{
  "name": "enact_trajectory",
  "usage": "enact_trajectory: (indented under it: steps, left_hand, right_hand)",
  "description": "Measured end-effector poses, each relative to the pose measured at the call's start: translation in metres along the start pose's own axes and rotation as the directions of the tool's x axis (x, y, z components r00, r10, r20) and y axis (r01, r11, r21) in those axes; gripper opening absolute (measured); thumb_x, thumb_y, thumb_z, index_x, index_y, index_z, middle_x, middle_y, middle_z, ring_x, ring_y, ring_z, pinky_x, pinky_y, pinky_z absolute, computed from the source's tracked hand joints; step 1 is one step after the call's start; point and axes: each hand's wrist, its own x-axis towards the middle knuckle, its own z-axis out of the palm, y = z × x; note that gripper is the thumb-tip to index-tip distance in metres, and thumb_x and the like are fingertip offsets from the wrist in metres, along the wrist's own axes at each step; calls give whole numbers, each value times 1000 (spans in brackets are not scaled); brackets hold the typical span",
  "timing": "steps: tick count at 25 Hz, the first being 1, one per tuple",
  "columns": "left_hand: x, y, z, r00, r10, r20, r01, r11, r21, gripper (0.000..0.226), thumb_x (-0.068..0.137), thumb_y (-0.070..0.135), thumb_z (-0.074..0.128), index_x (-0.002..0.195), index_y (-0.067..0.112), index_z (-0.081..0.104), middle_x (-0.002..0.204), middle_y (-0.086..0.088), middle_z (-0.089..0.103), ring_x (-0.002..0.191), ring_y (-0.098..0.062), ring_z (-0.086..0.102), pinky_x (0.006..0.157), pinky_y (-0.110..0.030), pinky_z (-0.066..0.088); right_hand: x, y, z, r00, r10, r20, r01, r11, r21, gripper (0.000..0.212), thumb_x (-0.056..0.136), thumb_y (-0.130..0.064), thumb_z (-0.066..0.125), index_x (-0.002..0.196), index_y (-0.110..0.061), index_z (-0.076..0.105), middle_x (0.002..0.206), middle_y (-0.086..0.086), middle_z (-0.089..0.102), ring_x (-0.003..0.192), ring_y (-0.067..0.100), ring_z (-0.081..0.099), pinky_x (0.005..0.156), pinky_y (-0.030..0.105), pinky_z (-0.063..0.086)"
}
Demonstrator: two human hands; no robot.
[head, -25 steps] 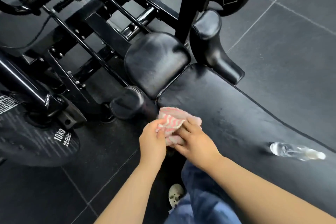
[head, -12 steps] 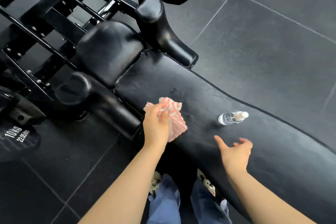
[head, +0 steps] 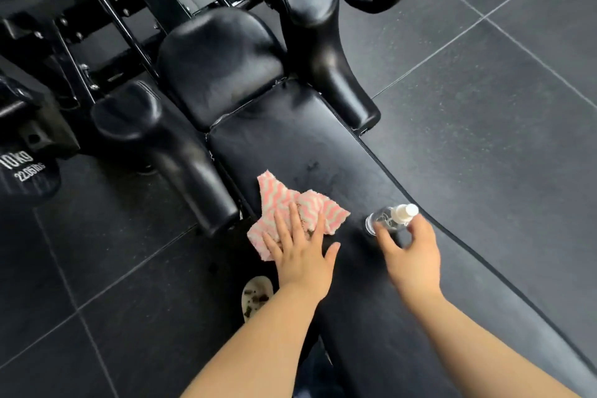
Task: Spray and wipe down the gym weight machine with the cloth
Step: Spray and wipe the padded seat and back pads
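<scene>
Left hand (head: 300,255) presses flat on the pink-and-white striped cloth (head: 300,210); right hand (head: 410,255), fingers loosely spread and empty, reaches the small clear plastic spray bottle (head: 387,220) lying just ahead, nozzle pointing up-right.

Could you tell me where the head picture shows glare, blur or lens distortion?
Head view: soft glare sits on the rounded black back pad and the knee pads; the right hand is slightly motion-blurred beside the spray bottle; the left hand on the cloth is sharper; the wide lens bows the bench pad edge and the floor tile lines.
</scene>
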Motion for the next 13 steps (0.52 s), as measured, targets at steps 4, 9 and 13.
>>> enact_trajectory:
  steps: [4, 9, 13]
  left_hand:
    - [60, 0, -18, 947, 309, 88, -322, 915, 242, 54, 96, 52, 14, 146, 36, 25, 152, -2, -25, 138, -33, -30, 104, -63, -18]
    - [153, 12, -68, 918, 333, 213, -384, 880, 280, 49, 99, 49, 16, 147, 41, 14, 156, 1, -22, 138, -33, -30, 101, -67, -18]
    - [218, -1, -99, 931, 315, 184, -352, 907, 229, 49, 100, 48, 18, 148, 41, 9, 155, 3, -22, 140, -31, -25, 107, -65, -7]
  right_hand:
    - [27, -28, 29, 997, -71, 16, 71, 997, 0, 20, 85, -32, 65, 99, -29, 51, 92, -17, 54, 89, 6, 48, 66, 12, 33]
    - [68, -70, 67, 997, -78, -29, 78, 997, -10, 25, 88, -30, 63, 102, -25, 42, 82, -17, 52, 75, 11, 51, 57, 16, 34]
    - [97, -109, 94, 994, -104, -18, 103, 994, -24, 25, 88, -30, 61, 102, -30, 40, 79, -25, 49, 69, 0, 50, 59, 27, 35]
